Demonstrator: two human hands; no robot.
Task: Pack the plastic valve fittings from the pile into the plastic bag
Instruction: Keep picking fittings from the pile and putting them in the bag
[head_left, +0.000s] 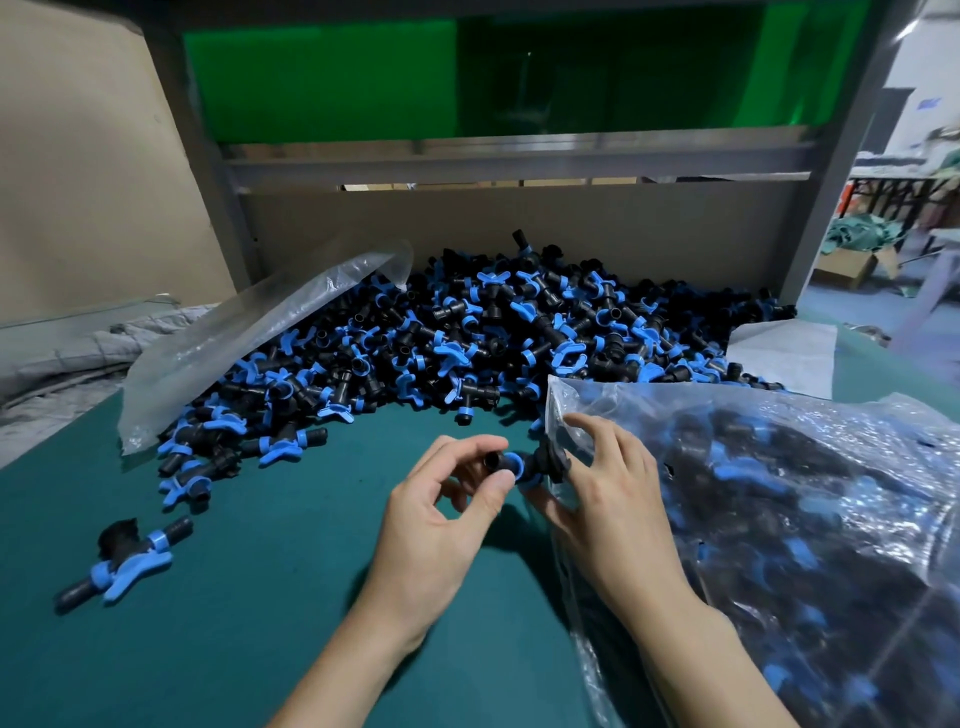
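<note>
black-and-blue fittings (441, 332), green table (260, 597)

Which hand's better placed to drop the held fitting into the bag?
Right, probably. The right hand holds the fitting by its body at the mouth of the bag; the left hand pinches only the end farther from it.

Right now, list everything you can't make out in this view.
Head view only.
Bag: contents blurred by crinkled, glaring plastic; cut off by right and bottom edges.
Fitting: partly covered by the fingers of the left hand and right hand.
Pile: left flank veiled by a clear sheet; rear fittings too small to count.
</note>
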